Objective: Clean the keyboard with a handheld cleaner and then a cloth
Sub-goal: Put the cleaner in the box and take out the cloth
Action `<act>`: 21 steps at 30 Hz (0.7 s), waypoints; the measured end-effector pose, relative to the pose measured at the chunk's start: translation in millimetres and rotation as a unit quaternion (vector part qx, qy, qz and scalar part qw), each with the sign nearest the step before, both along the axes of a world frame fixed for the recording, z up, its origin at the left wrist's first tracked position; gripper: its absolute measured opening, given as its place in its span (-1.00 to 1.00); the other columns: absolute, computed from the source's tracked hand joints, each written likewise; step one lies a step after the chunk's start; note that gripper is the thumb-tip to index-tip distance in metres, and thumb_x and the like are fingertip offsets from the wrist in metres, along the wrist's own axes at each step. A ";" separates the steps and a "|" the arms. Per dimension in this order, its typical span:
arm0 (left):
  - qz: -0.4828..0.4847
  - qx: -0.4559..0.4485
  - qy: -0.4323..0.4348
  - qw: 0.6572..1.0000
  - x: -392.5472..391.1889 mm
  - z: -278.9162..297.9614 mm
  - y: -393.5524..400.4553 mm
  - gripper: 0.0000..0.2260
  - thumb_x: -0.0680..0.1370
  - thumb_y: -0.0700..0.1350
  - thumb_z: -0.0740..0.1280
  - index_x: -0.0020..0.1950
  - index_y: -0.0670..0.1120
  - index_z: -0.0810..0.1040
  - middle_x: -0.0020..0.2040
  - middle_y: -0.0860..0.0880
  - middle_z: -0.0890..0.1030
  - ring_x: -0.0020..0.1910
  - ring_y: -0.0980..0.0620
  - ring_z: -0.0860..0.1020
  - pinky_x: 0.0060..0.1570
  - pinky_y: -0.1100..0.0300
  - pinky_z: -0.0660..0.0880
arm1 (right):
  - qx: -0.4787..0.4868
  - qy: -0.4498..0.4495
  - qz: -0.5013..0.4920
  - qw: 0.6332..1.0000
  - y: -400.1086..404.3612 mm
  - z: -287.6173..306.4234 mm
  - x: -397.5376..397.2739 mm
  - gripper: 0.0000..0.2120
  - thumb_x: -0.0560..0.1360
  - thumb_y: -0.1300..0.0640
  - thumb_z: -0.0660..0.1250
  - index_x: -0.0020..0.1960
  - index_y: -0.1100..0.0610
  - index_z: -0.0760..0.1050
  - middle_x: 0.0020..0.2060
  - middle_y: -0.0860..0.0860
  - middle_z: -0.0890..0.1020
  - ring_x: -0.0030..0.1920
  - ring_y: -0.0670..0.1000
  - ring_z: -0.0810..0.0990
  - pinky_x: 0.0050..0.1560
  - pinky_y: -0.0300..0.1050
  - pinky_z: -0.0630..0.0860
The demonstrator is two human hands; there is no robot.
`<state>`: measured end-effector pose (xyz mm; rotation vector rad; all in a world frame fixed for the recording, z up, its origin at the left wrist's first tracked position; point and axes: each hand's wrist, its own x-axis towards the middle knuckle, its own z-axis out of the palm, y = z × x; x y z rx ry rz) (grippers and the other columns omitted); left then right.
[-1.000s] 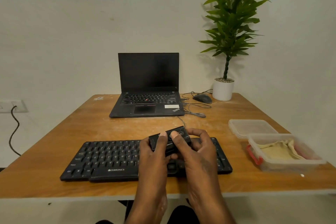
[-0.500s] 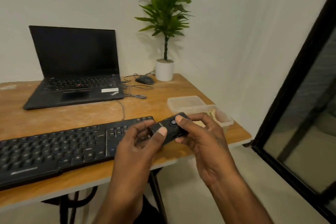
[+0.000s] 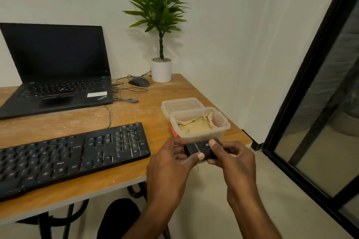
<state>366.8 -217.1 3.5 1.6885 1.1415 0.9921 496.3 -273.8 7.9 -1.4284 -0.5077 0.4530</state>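
A wooden surface (image 3: 151, 110) fills the left and middle of the view, set against a pale wall. At its back left stands an open black laptop (image 3: 56, 68) with a dark screen. In the far corner a tall green plant (image 3: 158, 6) rises from a white pot (image 3: 161, 70), and a dark mouse (image 3: 139, 81) lies just beside the pot, its cable looping toward the laptop. To the right, a black-framed glass door (image 3: 320, 93) runs down the edge of the view.

The black keyboard (image 3: 68, 155) lies along the near edge of the surface, slightly angled, with its number pad toward the right. Well apart from the laptop, near the right edge, sits a clear plastic box (image 3: 200, 124) holding a crumpled tan cloth (image 3: 196, 124). Its clear lid (image 3: 181, 105) lies flat just behind it, touching the box.

In front of the box and just right of the keyboard, both hands hold a small black handheld cleaner (image 3: 202, 150) above the corner of the surface. The left hand (image 3: 171, 169) has its grip closed around the cleaner's left end, thumb on the near edge. The right hand (image 3: 236, 161) has its grip closed on the right end, with the thumb pressed on top by a round button.
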 end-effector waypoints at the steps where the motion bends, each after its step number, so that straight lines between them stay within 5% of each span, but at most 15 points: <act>1: 0.007 0.005 0.011 1.000 2.3 -1.8 0.7 -0.61 0.37 0.15 0.65 0.07 0.25 0.55 -0.08 0.24 0.69 -0.14 0.39 0.65 -0.07 0.29 0.64 | -0.007 -0.012 -0.010 1.000 1.9 -0.6 0.3 -0.76 0.42 0.06 0.56 -0.06 0.19 0.61 -0.17 0.08 0.68 -0.31 0.07 0.71 -0.12 0.08 0.68; 5: 0.021 0.013 0.026 0.999 4.1 -6.3 3.6 -0.57 0.35 0.14 0.67 0.08 0.19 0.53 -0.08 0.24 0.67 -0.13 0.45 0.62 -0.21 0.50 0.52 | -0.048 -0.067 -0.043 0.996 9.0 -5.4 2.1 -0.77 0.40 -0.08 0.55 -0.10 0.03 0.60 -0.18 -0.04 0.67 -0.22 -0.02 0.66 -0.27 -0.01 0.64; 8: 0.026 0.020 0.024 0.999 2.0 -6.7 6.4 -0.53 0.33 0.10 0.69 0.07 0.15 0.50 -0.06 0.22 0.67 -0.13 0.42 0.63 -0.21 0.51 0.51 | -0.075 -0.080 -0.058 0.992 12.6 -13.3 3.7 -0.74 0.40 -0.14 0.53 -0.07 0.00 0.61 -0.14 -0.10 0.66 -0.08 -0.07 0.62 -0.17 -0.09 0.55; 14: 0.035 0.045 0.043 0.997 3.1 -4.2 11.3 -0.54 0.34 0.12 0.68 -0.01 0.15 0.43 -0.12 0.16 0.65 -0.13 0.44 0.57 -0.29 0.51 0.44 | -0.071 -0.085 -0.059 0.992 19.7 -15.2 3.6 -0.72 0.40 -0.12 0.54 -0.04 0.03 0.60 -0.14 -0.06 0.65 -0.11 -0.11 0.60 -0.26 -0.26 0.44; 21: 0.035 0.063 0.027 0.997 3.1 -3.8 13.1 -0.54 0.39 0.16 0.64 0.00 0.15 0.38 -0.03 0.16 0.57 -0.11 0.31 0.60 -0.25 0.40 0.51 | -0.065 -0.166 -0.116 0.977 22.1 -4.3 14.5 -0.70 0.43 -0.27 0.45 0.01 -0.10 0.54 -0.04 -0.15 0.54 -0.02 -0.12 0.57 -0.08 -0.07 0.58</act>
